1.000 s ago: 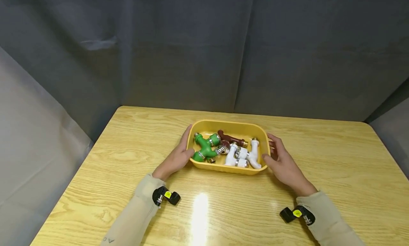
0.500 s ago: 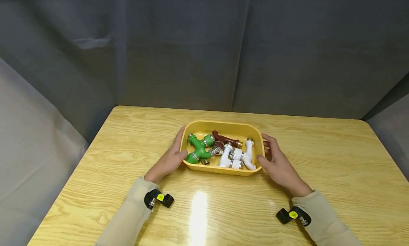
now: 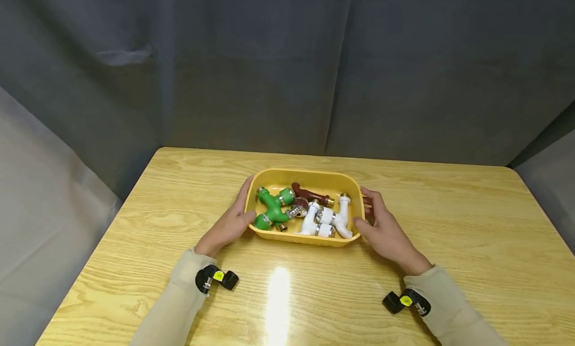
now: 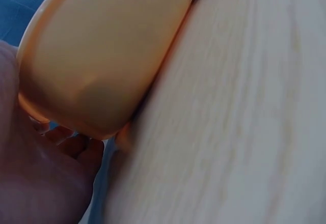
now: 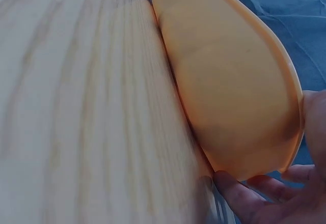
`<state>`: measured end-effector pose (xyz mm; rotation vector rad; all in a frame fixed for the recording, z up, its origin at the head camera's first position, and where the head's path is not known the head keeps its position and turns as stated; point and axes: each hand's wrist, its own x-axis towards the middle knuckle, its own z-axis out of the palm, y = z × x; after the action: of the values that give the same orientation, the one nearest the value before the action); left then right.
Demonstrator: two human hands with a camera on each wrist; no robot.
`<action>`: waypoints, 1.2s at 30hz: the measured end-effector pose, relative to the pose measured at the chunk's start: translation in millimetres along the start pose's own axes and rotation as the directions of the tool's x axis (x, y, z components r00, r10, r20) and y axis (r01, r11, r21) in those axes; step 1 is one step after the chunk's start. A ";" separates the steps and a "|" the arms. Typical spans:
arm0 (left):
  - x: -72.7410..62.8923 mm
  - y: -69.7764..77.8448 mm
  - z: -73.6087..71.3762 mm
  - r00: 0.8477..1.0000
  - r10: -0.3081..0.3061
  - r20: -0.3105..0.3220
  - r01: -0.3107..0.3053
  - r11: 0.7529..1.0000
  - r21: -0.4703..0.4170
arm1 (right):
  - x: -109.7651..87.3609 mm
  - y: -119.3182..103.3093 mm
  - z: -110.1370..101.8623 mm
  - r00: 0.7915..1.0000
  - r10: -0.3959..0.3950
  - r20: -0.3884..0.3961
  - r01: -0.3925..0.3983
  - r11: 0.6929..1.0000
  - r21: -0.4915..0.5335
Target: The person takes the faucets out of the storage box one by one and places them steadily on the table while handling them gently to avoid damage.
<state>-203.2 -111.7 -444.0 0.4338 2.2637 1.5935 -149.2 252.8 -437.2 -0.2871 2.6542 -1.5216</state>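
Yellow tray point(image 3: 305, 239) lies straight ahead of the person, long axis running side to side, right end a touch closer to the body than the left. Left hand point(image 3: 231, 223) grips its left end, right hand point(image 3: 385, 232) its right end; neither hand is nearer, both in contact. Each thumb lies at the near corner of the rim, fingers curled round the outside of the end wall; the gap between palm and fingers is filled by the tray. Base very close to the wood in both wrist views; whether it rests or is slightly lifted, cannot tell. Load inside: green tap point(image 3: 275, 212) at the left end, dark red tap point(image 3: 310, 193) along the far wall, two white taps point(image 3: 342, 218) toward the right. Tabletop point(image 3: 449, 226): far edge just beyond the tray's far rim, grey curtain point(image 3: 251, 86) rising behind it, so little depth that way. Wood stretches further on the right than on the left, and runs back toward the body between the forearms.
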 end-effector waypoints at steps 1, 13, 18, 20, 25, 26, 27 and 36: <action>-0.2 0.6 -0.2 1.000 0.001 0.001 -0.001 1.000 0.001 | -0.1 -0.6 -0.3 1.000 -0.003 0.000 0.003 1.000 0.003; -2.4 3.1 0.6 1.000 -0.028 -0.006 0.028 0.999 -0.016 | 2.2 2.0 0.2 1.000 -0.014 0.007 0.014 1.000 0.018; -0.8 3.7 0.0 1.000 -0.021 0.001 0.021 1.000 -0.013 | 2.0 1.5 0.0 1.000 -0.021 -0.004 0.021 0.999 0.027; -0.4 4.2 -0.3 1.000 -0.022 0.000 0.022 1.000 -0.013 | 2.0 1.6 0.0 1.000 -0.021 -0.001 0.021 0.999 0.035; -1.9 4.8 -2.3 1.000 -0.007 -0.014 0.007 1.000 0.002 | 2.7 1.5 2.7 1.000 -0.016 0.006 0.016 0.999 0.034; -2.0 5.2 -2.3 1.000 -0.006 -0.018 0.006 1.000 0.003 | 3.0 1.8 2.8 1.000 -0.013 0.007 0.013 0.999 0.029; -1.7 5.2 -2.2 1.000 -0.001 -0.020 0.001 1.000 0.004 | 3.1 2.0 2.6 1.000 -0.009 0.008 0.008 1.000 0.027; -1.0 5.6 0.7 0.999 -0.010 -0.037 0.010 1.000 -0.018 | 4.8 4.4 0.8 1.000 0.010 0.029 -0.012 0.999 0.046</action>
<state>-201.7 -109.7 -438.8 0.3910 2.2737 1.6285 -154.3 253.3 -441.2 -0.2886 2.5911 -1.5605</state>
